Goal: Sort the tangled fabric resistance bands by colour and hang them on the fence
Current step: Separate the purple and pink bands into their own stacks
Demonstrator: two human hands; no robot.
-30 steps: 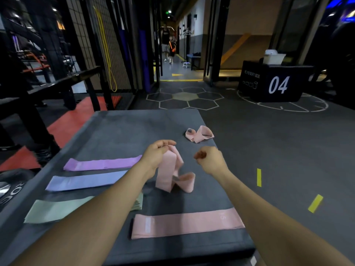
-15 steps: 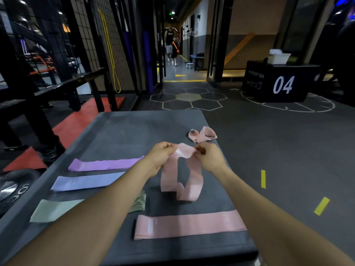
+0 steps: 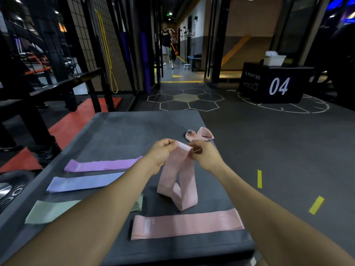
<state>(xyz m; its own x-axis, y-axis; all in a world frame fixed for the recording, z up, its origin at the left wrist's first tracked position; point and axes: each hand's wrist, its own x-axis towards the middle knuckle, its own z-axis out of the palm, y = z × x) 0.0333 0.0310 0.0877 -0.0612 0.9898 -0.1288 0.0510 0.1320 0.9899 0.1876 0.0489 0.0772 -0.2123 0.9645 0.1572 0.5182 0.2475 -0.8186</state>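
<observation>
A twisted pink band (image 3: 178, 181) hangs as a loop above the dark grey mat (image 3: 138, 129), its lower end resting on the mat. My left hand (image 3: 163, 150) pinches its top edge on the left and my right hand (image 3: 205, 154) pinches it on the right. A flat pink band (image 3: 188, 223) lies near the mat's front edge. Another crumpled pink band (image 3: 199, 134) lies at the mat's far right. To the left, flat in a row, lie a purple band (image 3: 101, 165), a blue band (image 3: 84, 182) and a pale green band (image 3: 51, 211).
A black wire fence (image 3: 90, 35) stands at the left with a yellow band (image 3: 107, 50) hanging on it. A black box marked 04 (image 3: 276, 83) sits on the floor at the right. Two people (image 3: 169, 47) walk in the far corridor. A weight plate (image 3: 9, 191) lies at the left edge.
My right hand moved in from beside the band and took hold of its top next to my left hand. The loop has been lifted and now hangs more stretched out.
</observation>
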